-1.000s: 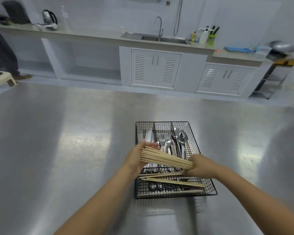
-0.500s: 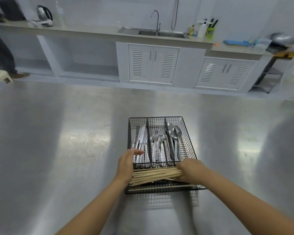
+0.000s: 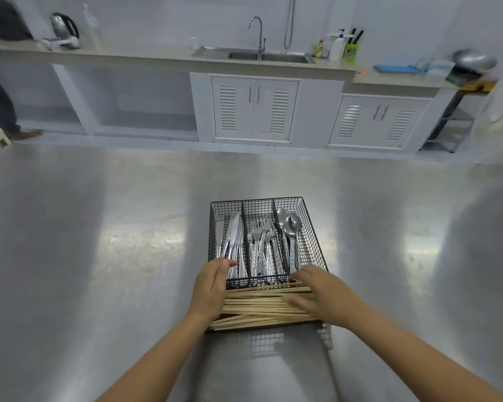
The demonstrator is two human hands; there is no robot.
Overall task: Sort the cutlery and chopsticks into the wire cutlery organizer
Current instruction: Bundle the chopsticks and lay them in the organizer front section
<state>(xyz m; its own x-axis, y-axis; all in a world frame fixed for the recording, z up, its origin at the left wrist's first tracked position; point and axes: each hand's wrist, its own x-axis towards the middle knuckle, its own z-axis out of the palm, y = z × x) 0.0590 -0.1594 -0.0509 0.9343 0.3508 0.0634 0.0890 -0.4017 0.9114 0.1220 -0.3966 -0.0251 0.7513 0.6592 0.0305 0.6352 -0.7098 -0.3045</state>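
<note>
**On the steel table: wire organizer, filled, both hands at the near compartment**

Item 1. Black wire cutlery organizer, standing on a brushed steel table. Three lengthwise compartments at the far end, one crosswise compartment at the near end.

Item 2. Knives, left compartment. Forks, middle compartment. Spoons, right compartment. All lie handles toward the person.

Item 3. Wooden chopsticks, a loose bundle lying crosswise in the near compartment, roughly parallel, a few slightly askew.

Item 4. Left hand, fingers extended and unclenched, palm set against the left ends of the chopsticks; fingertips reach over the divider toward the knife handles.

Item 5. Right hand, fingers spread and flat, resting on top of the right ends of the bundle, not wrapped around it.

Item 6. Background: sink in a counter above white louvred cabinets.
</note>
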